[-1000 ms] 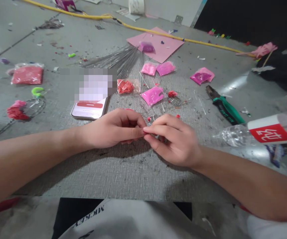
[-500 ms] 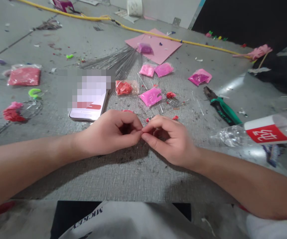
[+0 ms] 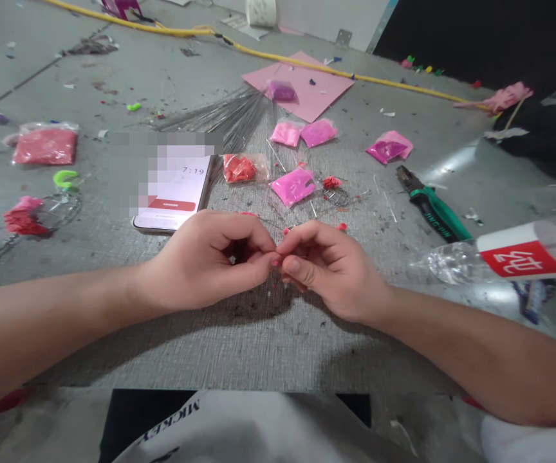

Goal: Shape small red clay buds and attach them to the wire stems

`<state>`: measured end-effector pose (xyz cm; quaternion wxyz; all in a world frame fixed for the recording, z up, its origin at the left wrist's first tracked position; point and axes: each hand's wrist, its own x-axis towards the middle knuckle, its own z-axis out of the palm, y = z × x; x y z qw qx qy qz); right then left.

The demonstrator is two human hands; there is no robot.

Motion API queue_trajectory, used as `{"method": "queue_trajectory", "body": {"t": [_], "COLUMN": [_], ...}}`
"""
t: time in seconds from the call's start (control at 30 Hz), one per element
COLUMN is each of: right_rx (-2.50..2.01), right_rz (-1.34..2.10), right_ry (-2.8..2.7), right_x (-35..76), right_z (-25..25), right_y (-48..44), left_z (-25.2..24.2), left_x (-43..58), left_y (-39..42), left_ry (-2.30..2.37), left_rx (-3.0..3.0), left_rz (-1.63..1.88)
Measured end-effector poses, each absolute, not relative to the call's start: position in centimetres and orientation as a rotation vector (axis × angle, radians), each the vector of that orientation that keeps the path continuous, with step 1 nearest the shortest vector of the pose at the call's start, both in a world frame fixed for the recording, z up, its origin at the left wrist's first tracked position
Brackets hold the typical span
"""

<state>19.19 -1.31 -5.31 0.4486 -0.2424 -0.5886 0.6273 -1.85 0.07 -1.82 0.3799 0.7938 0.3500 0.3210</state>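
My left hand (image 3: 220,257) is closed in a pinch, its fingertips on a tiny pink-red bit (image 3: 276,262). Touching it at the fingertips, my right hand (image 3: 331,270) has its fingers curled together; what it holds, if anything, is too small to make out. Just beyond the hands lie a bright pink packet (image 3: 293,186), a red clay packet (image 3: 240,168) and a small wire coil with red clay (image 3: 336,193). A phone (image 3: 172,193) rests beyond my left hand.
Green-handled pliers (image 3: 437,212) and a plastic bottle (image 3: 519,251) lie to the right. On the left are a red packet (image 3: 45,146) and a wire piece with red clay (image 3: 24,217). A yellow cable (image 3: 278,56) crosses a pink sheet (image 3: 324,93) and thin wires fan out beside it.
My right thumb has shifted slightly right, away from the left fingertips, and the tiny pink-red bit now shows. The phone screen now shows digits.
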Motion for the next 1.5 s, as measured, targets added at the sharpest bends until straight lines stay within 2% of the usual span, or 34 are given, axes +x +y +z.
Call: {"method": "queue_trajectory", "body": {"t": [0.33,0.43,0.6,0.83,1.27,1.5], "right_rx": [-0.661,-0.67,-0.649,-0.67,-0.52,-0.529], "right_rz": [0.762,0.62,0.537,0.636,0.208,0.167], "right_ry": [-1.98,-2.034,-2.069,-2.057,-2.222,-2.215], "right_x": [20.0,20.1,20.2,20.3,20.5,20.5], "right_z": [-4.7,-4.9,-4.9,-5.0,-5.0,-5.4], "right_y": [-1.4,-1.2,-1.2,-1.3,-1.1,-1.0], "left_z": [-2.2,-2.4,-2.5,-2.4,-2.2,-1.9], "left_x": [-1.9,-2.0,-1.9,-1.9,-2.2,-2.1], "left_y": [0.7,0.9,1.1,1.2,1.9,1.8], "left_ry": [0.935,0.956,0.973,0.958,0.862,0.886], "left_rx": [1.824,1.858,1.88,1.795,1.738,1.651], "left_rz": [0.614,0.555,0.522,0.487,0.36,0.387]}}
